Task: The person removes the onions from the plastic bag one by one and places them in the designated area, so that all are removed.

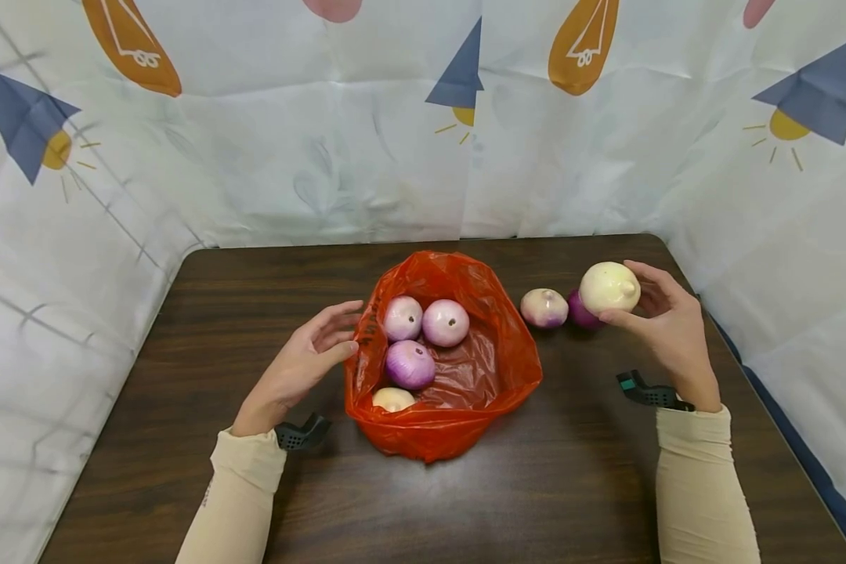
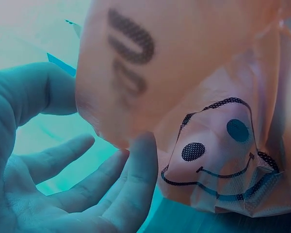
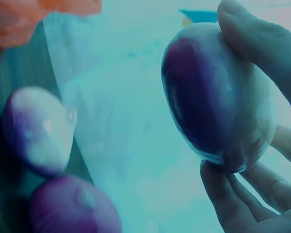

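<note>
An onion (image 1: 609, 287), pale on one side and purple on the other, is held above the table between the thumb and fingers of my right hand (image 1: 666, 321). Below it, a purple onion (image 1: 582, 312) and a white-and-purple onion (image 1: 544, 308) rest on the table. My left hand (image 1: 303, 364) is at the left side of an open red plastic bag (image 1: 515, 368); its relaxed fingers (image 2: 143, 179) touch the plastic. Inside the bag lie several onions (image 1: 410, 364), purple and pale. The left wrist view shows a printed smiling face (image 2: 211, 150) on the bag.
The dark wooden table (image 1: 254, 282) carries the bag near its middle, with the loose onions to its right. White patterned sheets (image 1: 254, 172) hang behind and at both sides of the table. Each wrist wears a black device (image 1: 652, 392).
</note>
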{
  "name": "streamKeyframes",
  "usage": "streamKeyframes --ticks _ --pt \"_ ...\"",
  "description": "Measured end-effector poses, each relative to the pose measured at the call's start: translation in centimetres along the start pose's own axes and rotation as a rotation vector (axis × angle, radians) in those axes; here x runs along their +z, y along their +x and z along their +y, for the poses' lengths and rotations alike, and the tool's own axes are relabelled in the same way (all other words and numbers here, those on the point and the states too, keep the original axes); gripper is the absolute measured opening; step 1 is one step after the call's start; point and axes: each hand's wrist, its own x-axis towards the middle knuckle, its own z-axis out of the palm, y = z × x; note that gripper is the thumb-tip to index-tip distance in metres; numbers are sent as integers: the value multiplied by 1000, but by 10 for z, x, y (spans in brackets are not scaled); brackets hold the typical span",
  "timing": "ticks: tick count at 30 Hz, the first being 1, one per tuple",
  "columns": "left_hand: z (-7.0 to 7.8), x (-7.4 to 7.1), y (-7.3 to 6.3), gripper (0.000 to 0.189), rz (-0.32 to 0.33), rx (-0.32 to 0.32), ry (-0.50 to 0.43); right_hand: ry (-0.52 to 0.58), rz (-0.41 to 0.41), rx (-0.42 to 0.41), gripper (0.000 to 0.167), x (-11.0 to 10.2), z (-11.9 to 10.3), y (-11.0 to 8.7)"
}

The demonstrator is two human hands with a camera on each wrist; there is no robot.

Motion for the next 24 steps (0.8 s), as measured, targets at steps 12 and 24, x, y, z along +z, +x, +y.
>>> streamKeyframes --ticks 12,24 --pt "2 -2 -1 59 -18 -12 -21 -243 95 128 73 -25 23 5" --pt "-1 -2 1 58 -49 -14 -46 -399 141 249 73 -49 47 3"
